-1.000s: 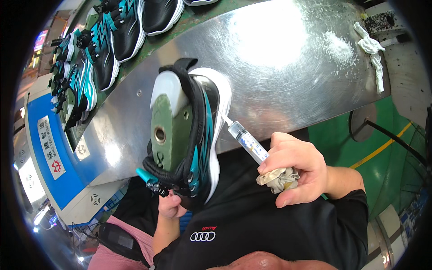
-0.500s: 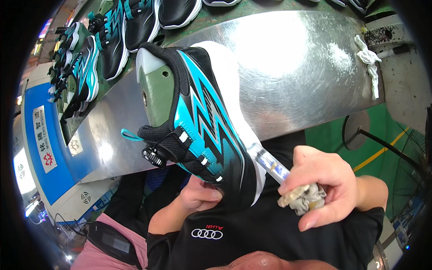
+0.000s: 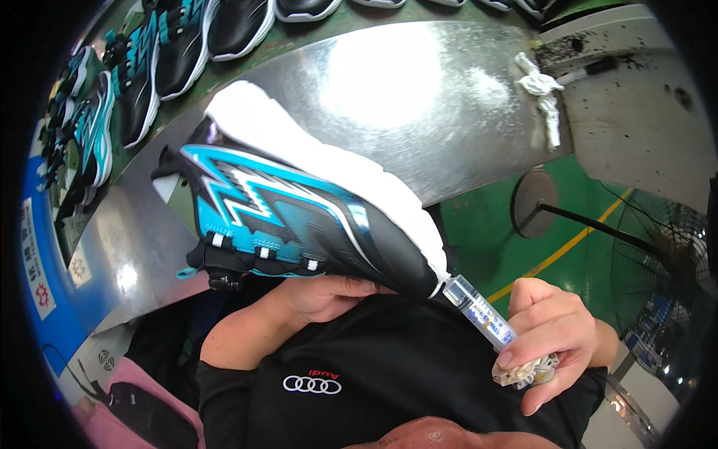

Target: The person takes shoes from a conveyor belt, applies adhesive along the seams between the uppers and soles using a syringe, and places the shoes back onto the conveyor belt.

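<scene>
Tilted on its side above the metal tabletop (image 3: 187,262) is a black and teal sports shoe (image 3: 299,221) with a thick white sole (image 3: 329,161), its toe toward my right. My left hand (image 3: 333,294) is closed on the upper near the toe from below; most of its fingers are hidden behind the shoe. My right hand (image 3: 557,337) grips a clear syringe-like tube (image 3: 479,313) with blue handwriting. Its narrow tip meets the edge between sole and upper at the toe. Against that palm a crumpled, dirty pale cloth (image 3: 523,372) is wrapped at the tube's rear end.
Similar shoes (image 3: 176,56) line the green surface along the far and left edges. A twisted white rag (image 3: 540,93) lies at the tabletop's right end, by a black-capped pen (image 3: 594,69). A round plate on a rod (image 3: 535,202) and a fan (image 3: 658,262) stand at right.
The shoe has been rolled and turned, so more white sole shows and the toe points further right. The tube's tip has gone from the sole's side edge to the toe.
</scene>
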### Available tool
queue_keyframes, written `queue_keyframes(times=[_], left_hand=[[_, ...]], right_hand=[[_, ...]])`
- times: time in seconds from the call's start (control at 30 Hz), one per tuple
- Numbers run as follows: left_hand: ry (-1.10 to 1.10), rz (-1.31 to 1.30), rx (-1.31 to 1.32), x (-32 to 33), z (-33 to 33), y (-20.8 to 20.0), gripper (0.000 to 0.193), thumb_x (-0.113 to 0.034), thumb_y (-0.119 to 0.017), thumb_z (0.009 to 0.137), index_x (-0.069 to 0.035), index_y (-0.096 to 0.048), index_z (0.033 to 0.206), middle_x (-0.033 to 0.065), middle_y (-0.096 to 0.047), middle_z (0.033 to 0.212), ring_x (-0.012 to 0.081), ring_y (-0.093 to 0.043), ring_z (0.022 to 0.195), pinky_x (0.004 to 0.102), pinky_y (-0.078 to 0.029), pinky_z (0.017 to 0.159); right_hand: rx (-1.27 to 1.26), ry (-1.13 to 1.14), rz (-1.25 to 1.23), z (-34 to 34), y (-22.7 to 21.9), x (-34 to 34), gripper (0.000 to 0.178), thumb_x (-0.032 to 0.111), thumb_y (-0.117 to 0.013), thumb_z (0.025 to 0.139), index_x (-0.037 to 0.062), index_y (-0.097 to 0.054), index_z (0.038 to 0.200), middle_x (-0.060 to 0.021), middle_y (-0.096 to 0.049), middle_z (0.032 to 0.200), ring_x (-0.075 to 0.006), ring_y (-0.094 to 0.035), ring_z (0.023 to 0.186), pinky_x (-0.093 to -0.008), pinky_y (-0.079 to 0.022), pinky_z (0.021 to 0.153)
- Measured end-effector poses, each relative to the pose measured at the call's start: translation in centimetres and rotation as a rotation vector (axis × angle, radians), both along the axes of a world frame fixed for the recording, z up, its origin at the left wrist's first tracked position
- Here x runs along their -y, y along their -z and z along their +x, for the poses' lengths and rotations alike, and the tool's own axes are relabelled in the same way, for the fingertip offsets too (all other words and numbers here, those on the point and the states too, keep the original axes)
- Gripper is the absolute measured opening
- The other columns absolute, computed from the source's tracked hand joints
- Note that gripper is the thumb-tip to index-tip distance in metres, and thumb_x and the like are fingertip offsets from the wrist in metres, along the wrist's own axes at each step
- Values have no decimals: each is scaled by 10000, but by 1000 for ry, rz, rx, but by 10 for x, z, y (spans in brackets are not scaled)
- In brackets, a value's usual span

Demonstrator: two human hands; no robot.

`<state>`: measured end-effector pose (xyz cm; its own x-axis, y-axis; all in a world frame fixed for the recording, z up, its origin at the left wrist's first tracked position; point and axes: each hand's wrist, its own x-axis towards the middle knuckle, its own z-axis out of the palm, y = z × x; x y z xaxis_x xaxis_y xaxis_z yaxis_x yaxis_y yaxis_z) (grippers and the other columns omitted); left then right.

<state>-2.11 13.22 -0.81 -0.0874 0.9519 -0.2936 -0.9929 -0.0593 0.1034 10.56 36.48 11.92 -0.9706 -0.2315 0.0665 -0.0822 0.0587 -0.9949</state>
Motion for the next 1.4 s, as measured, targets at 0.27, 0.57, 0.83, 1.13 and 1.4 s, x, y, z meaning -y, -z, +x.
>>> queue_keyframes(times=[0.27, 0.57, 0.83, 1.13, 1.4], left_hand=[[-66, 192, -39, -34, -4, 17, 309, 3, -564, 856, -12, -572, 1164, 125, -601, 1168, 240, -557, 1119, 376, -430, 996], [-157, 295, -2, -58, -11, 13, 224, -3, -591, 847, -18, -636, 1066, 104, -641, 1086, 205, -589, 1058, 322, -481, 926], [-149, 240, -70, -59, -12, -5, 385, -160, -624, 862, -35, -536, 1215, 189, -574, 1197, 263, -540, 1160, 255, -528, 863], [-171, 215, -57, -57, -12, -14, 403, -211, -607, 879, -59, -517, 1242, 189, -562, 1211, 269, -539, 1162, 245, -534, 824], [-137, 156, -7, -57, -13, -12, 252, -85, -638, 849, -69, -598, 1098, 81, -623, 1116, 248, -594, 1073, 325, -527, 802]], right_hand=[[-133, 116, 187, 21, -6, -4, 457, 385, -784, 697, 43, -661, 974, -21, -665, 827, -143, -389, 572, -272, -277, 531], [-402, 201, 452, 16, 8, 10, 418, 357, -782, 686, 55, -657, 946, -5, -612, 725, -131, -339, 488, -261, -264, 482], [-603, 270, 749, 10, 27, 25, 236, 258, -766, 695, 120, -654, 850, 46, -535, 655, -113, -276, 493, -237, -235, 449], [-713, 301, 904, 5, 39, 32, 240, 201, -781, 647, 137, -641, 832, 43, -488, 625, -102, -315, 472, -224, -241, 422], [-683, 357, 887, 22, 34, 21, 422, 328, -821, 626, 135, -617, 941, 2, -565, 762, -176, -422, 572, -284, -327, 516]])
